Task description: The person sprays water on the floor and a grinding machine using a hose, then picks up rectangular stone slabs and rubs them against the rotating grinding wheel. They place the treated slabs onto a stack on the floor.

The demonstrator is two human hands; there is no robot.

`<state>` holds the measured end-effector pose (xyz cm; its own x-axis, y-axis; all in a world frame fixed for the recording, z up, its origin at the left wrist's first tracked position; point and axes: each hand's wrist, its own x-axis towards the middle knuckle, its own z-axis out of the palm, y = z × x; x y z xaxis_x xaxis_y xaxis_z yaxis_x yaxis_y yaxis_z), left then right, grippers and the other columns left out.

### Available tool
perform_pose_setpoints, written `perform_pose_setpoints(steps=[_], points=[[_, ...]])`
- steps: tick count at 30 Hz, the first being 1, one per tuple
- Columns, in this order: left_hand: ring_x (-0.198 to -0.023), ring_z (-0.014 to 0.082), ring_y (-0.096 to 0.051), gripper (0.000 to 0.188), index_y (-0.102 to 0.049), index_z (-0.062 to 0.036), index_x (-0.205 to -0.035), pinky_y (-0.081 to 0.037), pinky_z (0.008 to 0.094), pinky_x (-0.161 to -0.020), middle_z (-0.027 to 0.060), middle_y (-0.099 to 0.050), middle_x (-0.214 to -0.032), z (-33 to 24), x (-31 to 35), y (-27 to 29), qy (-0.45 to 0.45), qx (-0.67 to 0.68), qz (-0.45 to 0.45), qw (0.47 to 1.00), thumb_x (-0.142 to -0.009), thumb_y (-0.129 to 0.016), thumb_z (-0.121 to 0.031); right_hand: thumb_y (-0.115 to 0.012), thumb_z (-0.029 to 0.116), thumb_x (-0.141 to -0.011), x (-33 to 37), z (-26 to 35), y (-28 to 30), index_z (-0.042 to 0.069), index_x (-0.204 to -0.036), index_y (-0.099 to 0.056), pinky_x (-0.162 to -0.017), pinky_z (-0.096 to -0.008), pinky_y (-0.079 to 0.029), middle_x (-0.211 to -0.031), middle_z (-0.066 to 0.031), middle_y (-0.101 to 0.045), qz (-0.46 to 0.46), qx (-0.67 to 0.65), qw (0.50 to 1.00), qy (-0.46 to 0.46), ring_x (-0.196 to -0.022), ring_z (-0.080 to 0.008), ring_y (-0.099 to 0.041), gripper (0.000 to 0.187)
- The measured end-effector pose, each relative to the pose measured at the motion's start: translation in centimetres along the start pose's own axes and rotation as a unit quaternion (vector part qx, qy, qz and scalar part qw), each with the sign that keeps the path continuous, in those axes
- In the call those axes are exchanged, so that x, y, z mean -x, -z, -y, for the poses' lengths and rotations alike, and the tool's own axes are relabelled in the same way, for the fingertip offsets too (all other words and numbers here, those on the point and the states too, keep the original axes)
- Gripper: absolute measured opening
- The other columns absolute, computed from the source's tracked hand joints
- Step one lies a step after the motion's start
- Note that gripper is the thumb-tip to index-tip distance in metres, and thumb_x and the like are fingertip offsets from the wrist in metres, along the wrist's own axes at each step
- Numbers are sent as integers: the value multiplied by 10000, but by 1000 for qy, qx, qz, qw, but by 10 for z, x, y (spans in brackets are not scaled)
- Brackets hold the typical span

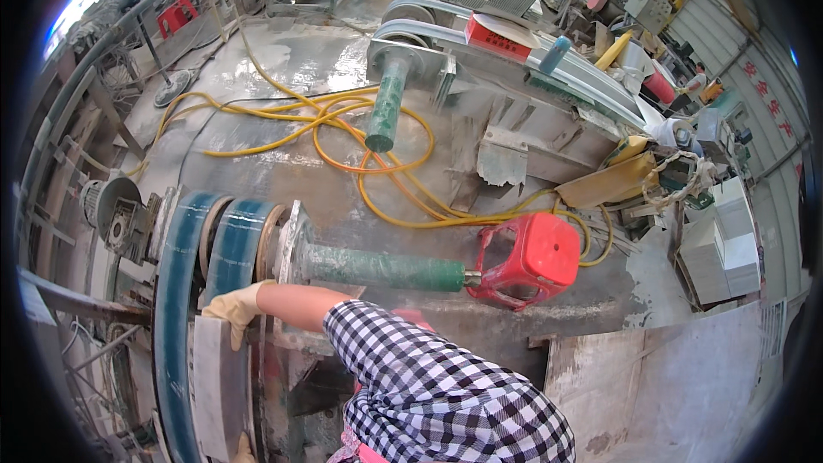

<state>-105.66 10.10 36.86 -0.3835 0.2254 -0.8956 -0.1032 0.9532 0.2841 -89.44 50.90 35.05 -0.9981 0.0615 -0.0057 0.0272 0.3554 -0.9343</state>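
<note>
A long grey-white stone slab lies along the blue belts at the lower left. My right hand, in a cream glove, is closed over the slab's far end, its fingers bent down the side. Against the slab's near end, at the bottom edge, a small part of my gloved left hand shows; most of it is cut off. Two glossy blue belts run round rollers beside the slab. Just past my right forearm, a green cylinder sticks out to the right from a metal plate.
A red plastic stool stands by the cylinder's end. Yellow hose lies looped over the wet floor. Another belt machine with a green post stands ahead. A motor sits at left, pale stone blocks at right.
</note>
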Motion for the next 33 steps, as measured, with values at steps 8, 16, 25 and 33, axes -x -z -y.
perform_pose_setpoints(steps=[8,16,25,33], points=[[-762,251,-558,698,-513,-127,-1445,-496,407,-617,141,-584,-1019,18,-5,-17,-190,24,-52,980,-994,-430,-653,-977,178,-632,11,3,2,90,-1235,-654,-869,-377,-540,-1149,-97,-735,-17,-50,998,19,-1105,-255,-678,690],[-812,275,-603,633,-527,-92,-1434,-519,399,-674,177,-624,-1050,-1,14,-9,-147,-84,-77,983,-999,-454,-547,-920,70,-671,15,10,8,65,-1166,-709,-825,-383,-527,-1056,-133,-753,-15,-74,995,64,-1004,-268,-701,538],[-868,303,-654,564,-542,-53,-1421,-545,390,-738,217,-668,-1086,-18,19,-7,-151,-201,-78,965,-1004,-480,-427,-883,72,-731,18,9,11,57,-1176,-696,-816,-377,-535,-1073,-130,-755,-2,-72,997,34,-1034,-290,-700,483],[-882,319,-692,528,-583,-5,-1374,-564,381,-758,238,-708,-1091,-41,39,-22,-142,-191,-116,964,-998,-536,-373,-945,109,-656,7,-11,5,71,-1165,-695,-815,-393,-540,-1075,-139,-748,-49,-25,996,75,-1037,-292,-698,569]])
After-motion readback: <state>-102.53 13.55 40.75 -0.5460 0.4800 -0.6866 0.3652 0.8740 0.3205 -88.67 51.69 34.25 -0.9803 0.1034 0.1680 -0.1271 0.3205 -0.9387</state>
